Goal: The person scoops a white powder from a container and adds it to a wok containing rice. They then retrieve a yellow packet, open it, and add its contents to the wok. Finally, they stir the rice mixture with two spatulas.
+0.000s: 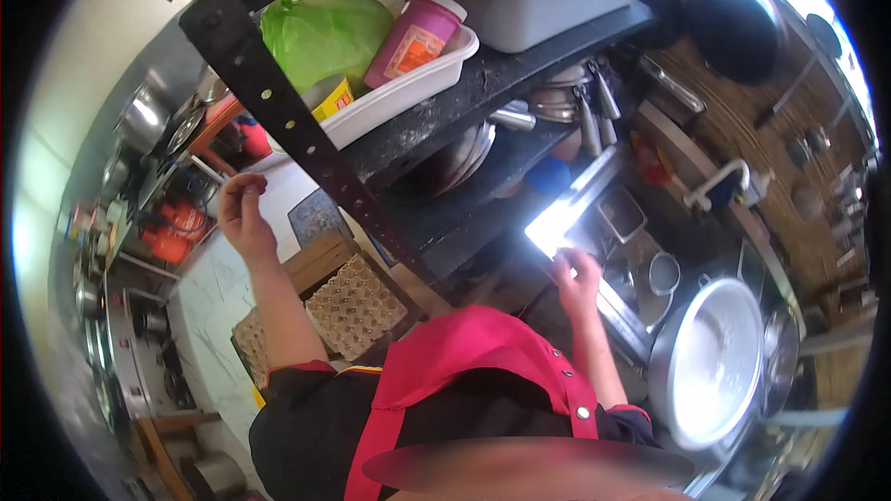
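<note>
My left hand (pixel 249 216) is raised at the left of the view, fingers curled, beside the black perforated upright of a metal shelf (pixel 306 118). Whether anything is between its fingers cannot be told. My right hand (pixel 578 278) is at the near metal rim of a sink (pixel 616 309), fingertips bent together; glare hides what they touch. Ahead, a white plastic tray (pixel 411 87) on the shelf holds a green plastic bag (pixel 324 28), a pink jar with a white lid (pixel 418 38) and a yellow-labelled container (pixel 334 99). A grey plastic tub (pixel 550 0) stands to their right.
Pans with metal handles (pixel 592 111) lie on the lower shelf. A large aluminium pot (pixel 717 362) stands at the right, near a white tap (pixel 720 181). Egg trays (pixel 355 306) sit low in front of me. Red gas cylinders (pixel 174 229) and a stove (pixel 129 355) are at the left.
</note>
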{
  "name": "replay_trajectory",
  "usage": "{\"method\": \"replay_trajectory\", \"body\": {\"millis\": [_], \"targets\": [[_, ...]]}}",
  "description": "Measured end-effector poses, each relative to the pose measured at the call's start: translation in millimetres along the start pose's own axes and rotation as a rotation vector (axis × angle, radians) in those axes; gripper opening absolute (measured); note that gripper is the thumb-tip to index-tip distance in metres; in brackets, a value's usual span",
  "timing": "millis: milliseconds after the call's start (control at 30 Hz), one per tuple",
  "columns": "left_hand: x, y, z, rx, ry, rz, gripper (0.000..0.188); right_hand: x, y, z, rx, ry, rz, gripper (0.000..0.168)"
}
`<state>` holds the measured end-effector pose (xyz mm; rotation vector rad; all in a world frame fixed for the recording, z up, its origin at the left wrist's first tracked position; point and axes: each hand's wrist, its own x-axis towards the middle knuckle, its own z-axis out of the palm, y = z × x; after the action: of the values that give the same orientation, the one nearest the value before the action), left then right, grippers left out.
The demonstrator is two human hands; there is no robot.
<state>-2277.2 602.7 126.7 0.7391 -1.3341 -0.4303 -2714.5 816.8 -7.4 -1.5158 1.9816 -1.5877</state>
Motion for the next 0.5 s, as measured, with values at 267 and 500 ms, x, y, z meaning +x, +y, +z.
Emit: {"method": "replay_trajectory", "body": {"millis": [267, 500], "targets": [[-17.3, 81.7, -30.2, 0.082, 0.373, 0.145, 0.013, 203.4, -75.5, -111.2, 0.405, 0.134, -0.495, 0.012], [-66.8, 153.2, -69.6, 0.282, 0.508, 0.151, 0.015, 365.6, -201.1, -159.7, 0.174, 0.388, -0.817, 0.026]]}}
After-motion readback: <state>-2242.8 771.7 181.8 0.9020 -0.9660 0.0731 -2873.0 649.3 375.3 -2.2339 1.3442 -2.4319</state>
